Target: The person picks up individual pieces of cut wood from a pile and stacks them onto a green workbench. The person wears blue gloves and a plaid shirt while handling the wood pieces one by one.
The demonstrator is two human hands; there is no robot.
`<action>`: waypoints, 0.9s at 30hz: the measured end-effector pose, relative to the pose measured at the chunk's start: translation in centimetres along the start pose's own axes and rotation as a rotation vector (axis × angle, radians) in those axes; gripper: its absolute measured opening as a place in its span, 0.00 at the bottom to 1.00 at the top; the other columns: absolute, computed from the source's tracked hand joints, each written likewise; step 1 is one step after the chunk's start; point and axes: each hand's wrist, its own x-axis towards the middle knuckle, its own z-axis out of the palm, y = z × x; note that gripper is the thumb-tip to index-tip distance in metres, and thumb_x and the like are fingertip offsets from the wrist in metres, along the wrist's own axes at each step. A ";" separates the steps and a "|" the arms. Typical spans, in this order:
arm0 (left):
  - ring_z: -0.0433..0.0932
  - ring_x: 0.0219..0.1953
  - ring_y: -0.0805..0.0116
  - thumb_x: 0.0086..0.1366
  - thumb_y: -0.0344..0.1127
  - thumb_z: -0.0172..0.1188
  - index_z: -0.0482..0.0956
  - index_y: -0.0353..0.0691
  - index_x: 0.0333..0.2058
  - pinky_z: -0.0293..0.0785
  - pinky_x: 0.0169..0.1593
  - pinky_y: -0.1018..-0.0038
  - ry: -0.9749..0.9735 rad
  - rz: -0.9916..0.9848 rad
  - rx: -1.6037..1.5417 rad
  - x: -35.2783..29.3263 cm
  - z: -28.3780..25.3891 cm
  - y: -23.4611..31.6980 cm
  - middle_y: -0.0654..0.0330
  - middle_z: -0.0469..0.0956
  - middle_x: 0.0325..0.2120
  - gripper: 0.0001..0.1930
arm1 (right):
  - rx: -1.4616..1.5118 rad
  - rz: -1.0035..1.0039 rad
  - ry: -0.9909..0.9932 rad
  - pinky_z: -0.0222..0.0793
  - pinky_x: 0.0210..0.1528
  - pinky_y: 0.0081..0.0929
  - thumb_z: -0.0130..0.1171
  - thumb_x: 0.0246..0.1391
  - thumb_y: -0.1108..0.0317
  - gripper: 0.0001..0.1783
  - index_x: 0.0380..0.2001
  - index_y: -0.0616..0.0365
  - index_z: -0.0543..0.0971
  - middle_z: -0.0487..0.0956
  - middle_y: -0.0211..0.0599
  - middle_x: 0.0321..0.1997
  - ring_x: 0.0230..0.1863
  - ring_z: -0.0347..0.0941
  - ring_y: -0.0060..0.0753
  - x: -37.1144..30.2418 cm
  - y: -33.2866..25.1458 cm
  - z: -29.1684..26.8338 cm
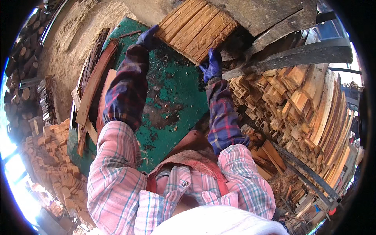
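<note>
A row of rough wooden slats (197,29), packed side by side, lies beyond the far end of a worn green tabletop (178,98). My left hand (148,38), in a dark blue glove, grips the slats at their near left corner. At the near right corner my right hand (212,65), in a blue glove too, presses against the slats with its thumb pointing up. The fingers of both hands are partly hidden. Both arms reach forward over the tabletop in dark plaid sleeve covers.
Long bark-edged wood strips (96,84) lie along the tabletop's left side. Stacked timber (286,98) rises at the right, beneath a dark metal beam (301,55). Cut wood pieces (55,162) are heaped at the lower left. Sawdust (78,35) covers ground at the far left.
</note>
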 end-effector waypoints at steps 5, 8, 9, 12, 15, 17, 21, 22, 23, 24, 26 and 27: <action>0.68 0.22 0.72 0.58 0.44 0.60 0.73 0.40 0.46 0.65 0.25 0.76 -0.069 0.043 0.158 -5.7 -8.4 1.7 0.64 0.73 0.25 0.20 | -0.042 -0.073 -0.076 0.67 0.33 0.32 0.59 0.47 0.44 0.22 0.39 0.45 0.72 0.72 0.27 0.29 0.31 0.68 0.27 -0.5 1.7 -0.5; 0.67 0.21 0.73 0.54 0.45 0.62 0.73 0.40 0.49 0.64 0.25 0.78 0.177 0.202 0.502 -15.7 -8.8 0.6 0.65 0.72 0.23 0.25 | 0.092 0.077 -0.357 0.64 0.23 0.25 0.57 0.48 0.42 0.23 0.33 0.50 0.72 0.70 0.26 0.23 0.24 0.67 0.26 -2.5 4.1 -6.2; 0.69 0.25 0.73 0.53 0.44 0.63 0.69 0.34 0.50 0.66 0.30 0.77 0.101 0.228 0.933 -19.6 -9.8 1.4 0.64 0.73 0.27 0.29 | 0.198 0.139 -0.442 0.62 0.23 0.24 0.58 0.48 0.42 0.25 0.39 0.50 0.71 0.66 0.25 0.22 0.23 0.63 0.24 -4.6 4.5 -7.1; 0.75 0.40 0.59 0.43 0.54 0.65 0.68 0.34 0.51 0.69 0.44 0.65 0.322 0.399 1.340 -29.0 -13.0 -1.9 0.49 0.76 0.38 0.40 | 0.520 0.466 -0.497 0.61 0.16 0.22 0.60 0.46 0.43 0.34 0.52 0.49 0.69 0.68 0.25 0.19 0.17 0.64 0.22 -11.9 4.2 -9.0; 0.75 0.41 0.50 0.38 0.53 0.66 0.71 0.36 0.44 0.69 0.45 0.60 0.494 0.186 1.567 -38.2 -10.7 -3.9 0.46 0.76 0.34 0.36 | 0.132 0.295 -0.138 0.63 0.18 0.21 0.60 0.48 0.46 0.31 0.49 0.54 0.71 0.72 0.23 0.23 0.18 0.65 0.19 -19.3 4.6 -9.3; 0.75 0.40 0.52 0.37 0.51 0.67 0.71 0.36 0.42 0.70 0.44 0.61 0.476 0.161 1.387 -41.1 -11.8 -6.6 0.47 0.76 0.33 0.34 | -0.089 -0.061 -0.179 0.69 0.31 0.26 0.64 0.45 0.58 0.26 0.46 0.60 0.72 0.75 0.29 0.35 0.30 0.71 0.25 -22.5 7.0 -12.0; 0.74 0.41 0.57 0.41 0.49 0.69 0.70 0.33 0.42 0.69 0.44 0.67 0.479 0.287 0.984 -44.0 -16.7 -15.3 0.52 0.75 0.36 0.33 | -0.347 -0.190 0.072 0.68 0.42 0.27 0.65 0.44 0.71 0.20 0.42 0.63 0.73 0.75 0.34 0.41 0.39 0.71 0.28 -32.0 10.5 -15.0; 0.74 0.40 0.57 0.43 0.49 0.69 0.70 0.32 0.41 0.69 0.44 0.67 0.466 0.312 0.827 -44.7 -17.2 -16.9 0.54 0.75 0.36 0.32 | -0.363 -0.223 0.041 0.68 0.41 0.26 0.64 0.45 0.72 0.18 0.41 0.63 0.74 0.76 0.33 0.40 0.38 0.71 0.27 -34.7 10.9 -16.0; 0.74 0.37 0.59 0.44 0.49 0.69 0.71 0.33 0.41 0.69 0.41 0.68 0.414 0.235 0.839 -45.7 -16.8 -17.2 0.56 0.75 0.33 0.31 | -0.331 -0.199 0.048 0.68 0.41 0.26 0.63 0.46 0.72 0.16 0.40 0.63 0.74 0.76 0.32 0.38 0.37 0.71 0.26 -37.3 11.2 -16.6; 0.74 0.34 0.61 0.45 0.49 0.68 0.71 0.33 0.40 0.70 0.38 0.69 0.365 0.158 0.850 -46.7 -16.4 -17.3 0.58 0.75 0.31 0.30 | -0.301 -0.175 0.051 0.68 0.41 0.25 0.62 0.46 0.73 0.14 0.39 0.62 0.75 0.76 0.31 0.37 0.36 0.71 0.25 -39.8 11.1 -16.9; 0.73 0.28 0.66 0.47 0.48 0.67 0.71 0.33 0.39 0.69 0.32 0.70 0.252 0.050 0.753 -47.4 -14.7 -17.1 0.61 0.74 0.27 0.28 | -0.356 -0.212 0.063 0.67 0.40 0.23 0.60 0.48 0.73 0.10 0.36 0.61 0.77 0.77 0.29 0.35 0.34 0.71 0.22 -43.6 10.0 -17.0; 0.72 0.25 0.68 0.47 0.48 0.67 0.71 0.33 0.39 0.68 0.28 0.72 0.198 -0.002 0.654 -48.4 -15.2 -17.0 0.62 0.73 0.24 0.27 | -0.352 -0.265 0.078 0.67 0.40 0.23 0.61 0.47 0.74 0.10 0.36 0.61 0.77 0.77 0.29 0.35 0.34 0.71 0.21 -44.3 10.2 -17.5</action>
